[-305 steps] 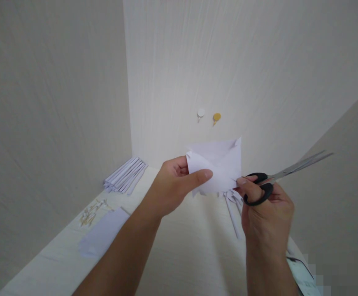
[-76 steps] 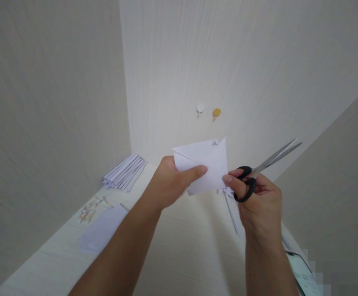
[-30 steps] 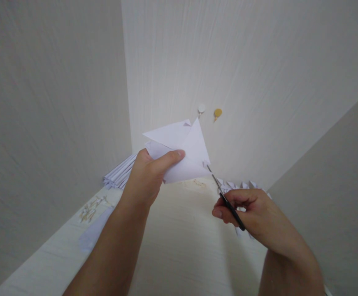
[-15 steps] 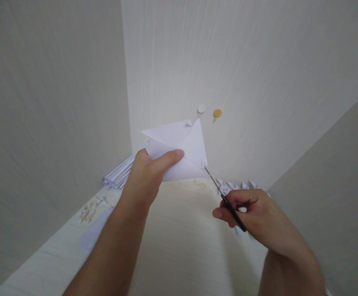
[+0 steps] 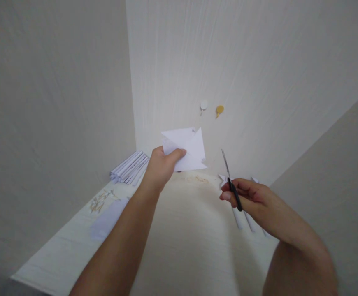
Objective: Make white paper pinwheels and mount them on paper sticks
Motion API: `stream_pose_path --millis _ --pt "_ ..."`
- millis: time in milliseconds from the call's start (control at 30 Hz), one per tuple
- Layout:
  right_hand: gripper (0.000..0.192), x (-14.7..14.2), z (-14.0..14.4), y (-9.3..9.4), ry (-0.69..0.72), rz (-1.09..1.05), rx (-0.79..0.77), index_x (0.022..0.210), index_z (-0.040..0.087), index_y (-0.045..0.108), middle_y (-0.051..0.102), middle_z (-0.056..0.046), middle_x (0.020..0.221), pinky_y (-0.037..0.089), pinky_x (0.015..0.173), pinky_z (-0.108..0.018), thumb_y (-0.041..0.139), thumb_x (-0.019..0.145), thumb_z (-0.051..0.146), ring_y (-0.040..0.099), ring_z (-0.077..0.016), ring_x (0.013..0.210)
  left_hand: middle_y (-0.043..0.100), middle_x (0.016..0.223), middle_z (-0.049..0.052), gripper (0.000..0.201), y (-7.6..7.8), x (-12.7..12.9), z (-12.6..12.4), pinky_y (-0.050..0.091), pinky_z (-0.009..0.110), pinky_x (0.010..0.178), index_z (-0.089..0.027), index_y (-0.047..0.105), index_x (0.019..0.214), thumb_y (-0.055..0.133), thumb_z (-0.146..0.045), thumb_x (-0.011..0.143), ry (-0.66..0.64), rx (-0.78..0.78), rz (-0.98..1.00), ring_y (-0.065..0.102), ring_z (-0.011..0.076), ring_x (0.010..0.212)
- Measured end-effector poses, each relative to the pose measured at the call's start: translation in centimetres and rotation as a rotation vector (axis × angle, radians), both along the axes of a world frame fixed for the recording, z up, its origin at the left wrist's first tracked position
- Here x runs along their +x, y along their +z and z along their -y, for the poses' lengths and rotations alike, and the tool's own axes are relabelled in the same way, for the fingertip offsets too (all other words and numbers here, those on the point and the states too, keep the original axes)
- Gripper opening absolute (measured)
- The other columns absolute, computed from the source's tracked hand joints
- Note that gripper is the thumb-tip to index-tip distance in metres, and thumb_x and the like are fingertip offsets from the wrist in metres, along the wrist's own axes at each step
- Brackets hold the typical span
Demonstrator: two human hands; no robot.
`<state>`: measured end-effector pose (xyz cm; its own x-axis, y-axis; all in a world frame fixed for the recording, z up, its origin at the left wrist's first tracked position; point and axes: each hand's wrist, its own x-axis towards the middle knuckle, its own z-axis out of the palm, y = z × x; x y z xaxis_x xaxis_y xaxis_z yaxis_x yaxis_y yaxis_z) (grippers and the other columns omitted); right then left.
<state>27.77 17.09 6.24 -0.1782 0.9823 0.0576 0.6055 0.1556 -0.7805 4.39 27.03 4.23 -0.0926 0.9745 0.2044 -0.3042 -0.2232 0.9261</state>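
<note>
My left hand (image 5: 163, 167) pinches a folded white paper (image 5: 187, 149) and holds it up in front of the wall corner, with small notches showing at its corners. My right hand (image 5: 247, 198) grips black-handled scissors (image 5: 230, 181), blades pointing up, a short way to the right of the paper and apart from it. Below my right hand lie rolled white paper strips (image 5: 240, 216) and small paper scraps on the pale table (image 5: 179, 242).
A stack of rolled white paper tubes (image 5: 129, 166) lies in the far left corner. A flat sheet (image 5: 108, 218) and a scatter of small tan bits (image 5: 98, 202) lie along the left edge. Two round hooks, white (image 5: 203, 105) and gold (image 5: 219, 109), are on the wall.
The scissor tips were at the paper's right corner; now the scissors have drawn back to the right and the paper is held farther away and lower.
</note>
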Motion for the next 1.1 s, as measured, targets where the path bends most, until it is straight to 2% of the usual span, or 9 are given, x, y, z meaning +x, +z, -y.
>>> stream_pose_path --millis 200,267,367,433,467,567,733,933,1100 --pt "0.038 0.3 1.3 0.7 -0.028 0.012 0.114 0.102 0.020 0.078 0.077 -0.007 0.100 0.047 0.070 -0.030 0.071 0.091 0.057 0.065 -0.0217 0.087 0.074 0.085 0.007 0.035 -1.8 -0.9 3.1 0.055 0.027 0.048 -0.015 0.071 0.096 0.075 -0.031 0.066 -0.025 -0.088 -0.182 0.068 0.0213 0.070" --pt "0.041 0.0 1.8 1.1 -0.036 -0.050 0.119 0.100 0.019 0.080 0.076 -0.007 0.092 0.045 0.065 -0.030 0.077 0.085 0.058 0.063 -0.0199 0.079 0.073 0.086 0.005 0.037 -2.8 -2.1 4.9 0.054 0.025 0.047 -0.017 0.068 0.102 0.075 -0.031 0.068 -0.023 -0.082 -0.244 0.067 0.0194 0.069" --pt "0.043 -1.3 2.3 1.1 0.030 -0.196 0.088 0.088 0.017 0.081 0.073 -0.006 0.076 0.041 0.057 -0.029 0.082 0.078 0.059 0.055 -0.0151 0.063 0.070 0.079 0.001 0.031 -4.0 -4.3 7.6 0.051 0.023 0.046 -0.020 0.063 0.093 0.077 -0.033 0.068 -0.049 -0.111 -0.286 0.063 0.0156 0.061" --pt "0.043 -2.9 2.5 0.3 0.078 -0.302 0.067 0.077 0.016 0.078 0.070 -0.005 0.069 0.040 0.056 -0.029 0.083 0.076 0.059 0.052 -0.0131 0.057 0.069 0.073 0.000 0.030 -4.4 -5.6 9.6 0.049 0.022 0.045 -0.020 0.061 0.086 0.078 -0.035 0.066 -0.086 -0.147 -0.292 0.061 0.0145 0.058" --pt "0.042 -3.9 2.6 -0.4 0.036 -0.376 0.085 0.074 0.017 0.077 0.069 -0.004 0.068 0.042 0.057 -0.028 0.086 0.072 0.058 0.053 -0.0132 0.059 0.069 0.072 -0.001 0.030 -4.5 -6.2 10.6 0.049 0.022 0.045 -0.020 0.062 0.085 0.079 -0.035 0.065 -0.101 -0.158 -0.294 0.061 0.0145 0.057" --pt "0.048 -6.6 3.9 -3.3 -0.141 -0.591 -0.005 0.072 0.017 0.073 0.068 -0.003 0.070 0.043 0.058 -0.026 0.094 0.056 0.057 0.056 -0.0130 0.062 0.069 0.074 0.000 0.029 -4.3 -7.4 13.7 0.049 0.022 0.046 -0.018 0.070 0.087 0.080 -0.034 0.065 -0.140 -0.165 -0.304 0.061 0.0145 0.059" --pt "0.057 -9.0 9.2 -7.1 -0.137 -0.706 -0.140 0.081 0.018 0.070 0.071 -0.007 0.083 0.051 0.058 -0.027 0.078 0.070 0.073 0.067 -0.0160 0.066 0.070 0.071 0.002 0.024 -3.7 -7.9 18.6 0.049 0.023 0.046 -0.017 0.078 0.085 0.082 -0.033 0.067 -0.280 -0.147 -0.335 0.061 0.0150 0.059" --pt "0.055 -8.9 16.0 -6.9 -0.009 -0.778 -0.353 0.083 0.015 0.072 0.073 -0.009 0.080 0.058 0.055 -0.029 0.086 0.066 0.065 0.070 -0.0190 0.064 0.074 0.075 0.004 0.018 -2.6 -7.5 23.4 0.052 0.025 0.051 -0.019 0.083 0.078 0.073 -0.020 0.064 -0.425 -0.103 -0.414 0.061 0.0147 0.059" --pt "0.044 -8.6 19.7 -6.4 0.043 -0.761 -0.383 0.083 0.012 0.077 0.077 -0.010 0.083 0.057 0.056 -0.027 0.094 0.060 0.046 0.068 -0.0156 0.061 0.074 0.075 0.004 0.020 -1.6 -7.3 26.5 0.052 0.025 0.056 -0.019 0.082 0.073 0.067 -0.017 0.060 -0.459 -0.051 -0.455 0.063 0.0158 0.063"
